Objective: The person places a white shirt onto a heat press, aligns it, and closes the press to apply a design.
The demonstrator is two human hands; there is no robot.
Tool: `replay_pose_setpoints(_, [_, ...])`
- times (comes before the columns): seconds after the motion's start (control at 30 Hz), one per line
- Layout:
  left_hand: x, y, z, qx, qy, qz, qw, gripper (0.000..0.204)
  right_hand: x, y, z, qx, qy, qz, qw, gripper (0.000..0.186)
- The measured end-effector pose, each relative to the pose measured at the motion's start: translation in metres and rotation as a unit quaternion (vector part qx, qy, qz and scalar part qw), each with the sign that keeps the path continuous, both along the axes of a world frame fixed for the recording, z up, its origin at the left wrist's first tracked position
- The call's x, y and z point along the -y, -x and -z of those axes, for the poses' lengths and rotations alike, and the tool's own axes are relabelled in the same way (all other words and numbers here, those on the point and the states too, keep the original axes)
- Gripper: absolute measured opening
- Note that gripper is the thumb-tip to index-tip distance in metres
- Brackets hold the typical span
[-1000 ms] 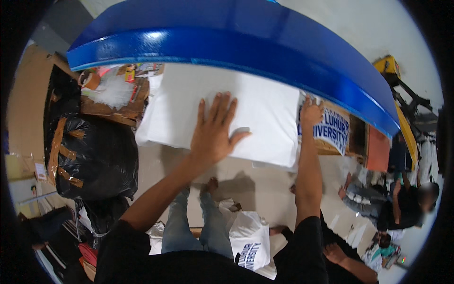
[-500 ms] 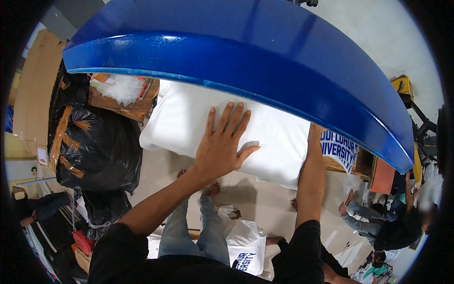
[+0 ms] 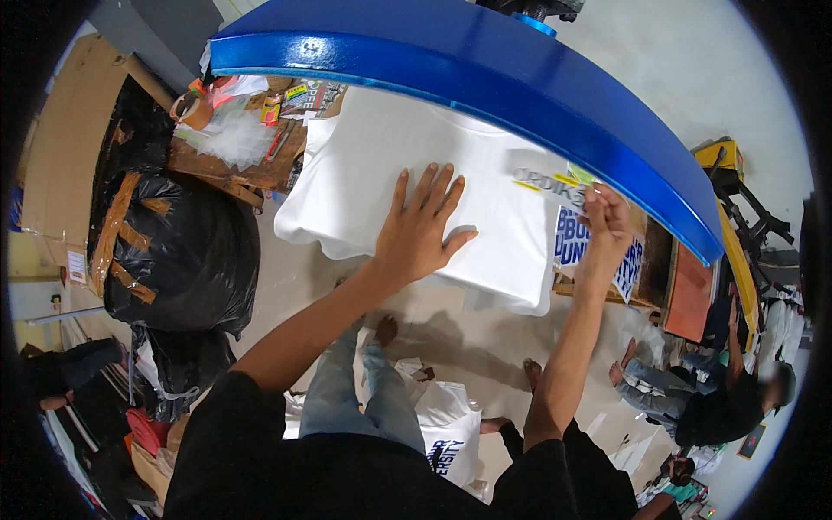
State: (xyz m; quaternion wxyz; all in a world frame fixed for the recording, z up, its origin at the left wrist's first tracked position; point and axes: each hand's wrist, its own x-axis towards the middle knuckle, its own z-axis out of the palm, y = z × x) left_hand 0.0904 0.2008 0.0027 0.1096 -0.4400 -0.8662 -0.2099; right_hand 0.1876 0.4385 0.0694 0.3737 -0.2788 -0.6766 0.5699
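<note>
A white T-shirt [image 3: 347, 195] is spread flat beneath the raised blue plate [image 3: 451, 74] of a large press, its lower edge hanging toward me. My left hand [image 3: 418, 232] lies palm down on the middle of the cloth, fingers spread. At the shirt's right side, my right hand [image 3: 608, 227] pinches the corner of a clear transfer film [image 3: 548, 180] with dark lettering and yellow-green marks. The film lies over the shirt's upper right part, close under the plate's rim. Part of the shirt's far end is hidden by the plate.
Left stand a wooden table [image 3: 238, 165] with tape and plastic sheets, and a black taped bag [image 3: 186, 269]. Printed sheets [image 3: 628, 269] with blue lettering lie at right. White printed bags [image 3: 455, 425] rest on the floor behind my legs. A seated person [image 3: 724, 407] is far right.
My right hand has come out from beneath the plate's rim and now shows the clear film in its fingers. My left hand stays flat on the shirt. The view has shifted.
</note>
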Motion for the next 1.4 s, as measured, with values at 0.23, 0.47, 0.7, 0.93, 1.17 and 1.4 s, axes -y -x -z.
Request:
replay_pose_setpoints(0.23, [-0.002, -0.015, -0.009, 0.048, -0.013, 0.014, 0.999, 0.072, 0.012, -0.002, 0.033, 0.225, -0.236, 0.03, 0.945, 0.036])
replay_pose_setpoints(0.47, [-0.008, -0.036, -0.015, 0.052, -0.001, 0.038, 0.998, 0.063, 0.052, -0.032, 0.049, 0.306, -0.491, -0.125, 0.806, 0.059])
replay_pose_setpoints(0.7, [-0.035, -0.037, -0.006, 0.042, 0.019, 0.017, 0.999, 0.054, 0.071, -0.016, 0.06, 0.352, -0.47, -0.047, 0.808, 0.06])
replay_pose_setpoints(0.93, [-0.06, -0.036, -0.003, 0.005, -0.021, 0.027, 0.999, 0.054, 0.046, -0.025, 0.053, 0.271, -0.373, -0.088, 0.883, 0.055])
replay_pose_setpoints(1.17, [-0.072, -0.045, 0.005, 0.038, -0.017, -0.033, 0.999, 0.057, 0.021, 0.008, 0.028, 0.18, -0.236, -0.13, 0.946, 0.05])
replay_pose_setpoints(1.4, [-0.075, -0.048, 0.0, 0.05, -0.02, -0.034, 0.998, 0.059, -0.019, 0.097, 0.031, -0.019, 0.328, -0.32, 0.889, 0.064])
